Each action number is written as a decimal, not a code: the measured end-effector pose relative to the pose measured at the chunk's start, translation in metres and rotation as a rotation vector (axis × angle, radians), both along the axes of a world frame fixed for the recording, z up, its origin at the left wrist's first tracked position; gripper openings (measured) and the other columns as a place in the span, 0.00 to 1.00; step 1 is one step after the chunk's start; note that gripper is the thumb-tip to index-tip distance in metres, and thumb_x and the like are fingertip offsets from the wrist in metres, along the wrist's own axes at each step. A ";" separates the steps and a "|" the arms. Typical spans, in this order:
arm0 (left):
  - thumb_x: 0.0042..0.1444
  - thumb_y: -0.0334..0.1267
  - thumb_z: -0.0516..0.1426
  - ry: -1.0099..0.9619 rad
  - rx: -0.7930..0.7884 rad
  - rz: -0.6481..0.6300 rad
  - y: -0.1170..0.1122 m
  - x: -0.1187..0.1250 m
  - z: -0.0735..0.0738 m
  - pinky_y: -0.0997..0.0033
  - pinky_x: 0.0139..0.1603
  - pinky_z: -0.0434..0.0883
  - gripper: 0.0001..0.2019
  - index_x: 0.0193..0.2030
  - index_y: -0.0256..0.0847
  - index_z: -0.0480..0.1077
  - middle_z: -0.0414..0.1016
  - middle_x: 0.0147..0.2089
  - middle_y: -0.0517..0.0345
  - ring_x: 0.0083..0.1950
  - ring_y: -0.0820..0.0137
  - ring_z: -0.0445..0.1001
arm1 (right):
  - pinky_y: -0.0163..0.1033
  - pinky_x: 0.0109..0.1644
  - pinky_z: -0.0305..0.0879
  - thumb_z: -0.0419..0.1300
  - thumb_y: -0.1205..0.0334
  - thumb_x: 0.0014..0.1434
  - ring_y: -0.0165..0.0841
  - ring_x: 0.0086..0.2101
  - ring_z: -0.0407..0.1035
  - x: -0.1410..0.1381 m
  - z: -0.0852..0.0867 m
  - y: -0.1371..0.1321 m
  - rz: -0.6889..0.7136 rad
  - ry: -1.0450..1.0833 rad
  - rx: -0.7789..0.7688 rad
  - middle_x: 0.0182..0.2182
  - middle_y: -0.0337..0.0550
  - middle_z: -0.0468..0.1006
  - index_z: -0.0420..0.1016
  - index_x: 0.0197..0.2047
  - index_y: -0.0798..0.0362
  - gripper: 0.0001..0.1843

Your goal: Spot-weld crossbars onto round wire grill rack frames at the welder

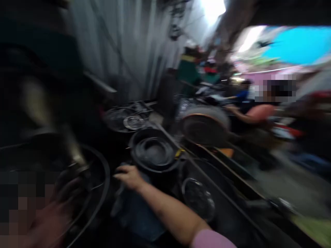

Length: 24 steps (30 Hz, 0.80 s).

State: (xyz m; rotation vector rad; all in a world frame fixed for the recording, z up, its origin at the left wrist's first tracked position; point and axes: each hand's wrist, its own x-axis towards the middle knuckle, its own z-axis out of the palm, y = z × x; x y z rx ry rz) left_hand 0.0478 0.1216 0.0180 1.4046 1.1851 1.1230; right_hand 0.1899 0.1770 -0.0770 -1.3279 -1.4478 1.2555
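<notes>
A cluttered, dark work stall fills the view, blurred by head motion, with a corrugated metal wall [134,51] at the back and a bright street with other people off to the right. On the surface ahead sits a crowd of blackened round metal pieces: a large dark ring [99,193] at the lower left, a copper-rimmed pan [204,127] tilted on its side at centre right, a round black dish [153,151] in the middle, and a glass lid [198,198] lying lower right of it. A thin metal rod [196,165] runs diagonally past the dish. The right hand [129,176], on a bare forearm with a pink sleeve at the elbow, rests palm down at the near-left edge of the black dish, fingers loosely curled and spread toward the left, touching the dark clutter there; it grips nothing that can be made out. The left hand [64,196] is a smear at the lower left against the ring, and whether it holds anything cannot be told. The step looks like a reach among the pieces beside the dish; closing on one would call for steadier aim and a firmer curl of the fingers.
</notes>
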 end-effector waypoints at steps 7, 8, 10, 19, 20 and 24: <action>0.57 0.30 0.51 -1.111 -0.095 0.442 -0.029 -0.048 -0.012 0.60 0.39 0.76 0.26 0.62 0.53 0.60 0.73 0.53 0.49 0.45 0.59 0.77 | 0.31 0.29 0.64 0.72 0.56 0.39 0.28 0.25 0.66 -0.046 0.041 0.026 0.048 0.594 -0.185 0.28 0.38 0.76 0.78 0.36 0.54 0.20; 0.57 0.30 0.51 -1.125 -0.095 0.452 -0.029 -0.047 -0.013 0.60 0.40 0.76 0.27 0.63 0.52 0.59 0.72 0.53 0.48 0.45 0.59 0.77 | 0.30 0.27 0.62 0.73 0.56 0.37 0.27 0.24 0.65 -0.051 0.048 0.026 0.064 0.640 -0.195 0.27 0.38 0.75 0.78 0.36 0.54 0.21; 0.57 0.30 0.52 -1.134 -0.079 0.449 -0.031 -0.045 -0.013 0.61 0.41 0.76 0.26 0.63 0.52 0.59 0.70 0.55 0.48 0.46 0.59 0.77 | 0.29 0.24 0.59 0.74 0.58 0.35 0.25 0.21 0.62 -0.058 0.059 0.025 0.090 0.695 -0.187 0.24 0.36 0.74 0.78 0.35 0.54 0.21; 0.59 0.34 0.52 -1.137 -0.036 0.382 -0.038 -0.050 -0.011 0.62 0.41 0.75 0.26 0.63 0.55 0.58 0.68 0.58 0.49 0.46 0.59 0.76 | 0.29 0.22 0.55 0.72 0.58 0.40 0.23 0.20 0.59 -0.072 0.064 0.027 0.023 0.650 -0.076 0.22 0.35 0.72 0.79 0.31 0.54 0.14; 0.59 0.34 0.52 -1.141 -0.032 0.377 -0.039 -0.050 -0.011 0.61 0.42 0.75 0.26 0.63 0.55 0.57 0.68 0.58 0.49 0.46 0.59 0.76 | 0.29 0.21 0.54 0.72 0.58 0.40 0.23 0.19 0.58 -0.073 0.064 0.027 0.011 0.633 -0.058 0.21 0.35 0.71 0.79 0.31 0.54 0.14; 0.60 0.35 0.52 -1.154 0.003 0.356 -0.041 -0.050 -0.009 0.61 0.41 0.75 0.25 0.64 0.56 0.57 0.68 0.58 0.49 0.46 0.59 0.76 | 0.31 0.21 0.55 0.72 0.58 0.39 0.24 0.18 0.58 -0.077 0.069 0.023 -0.062 0.570 0.049 0.20 0.34 0.70 0.78 0.29 0.53 0.13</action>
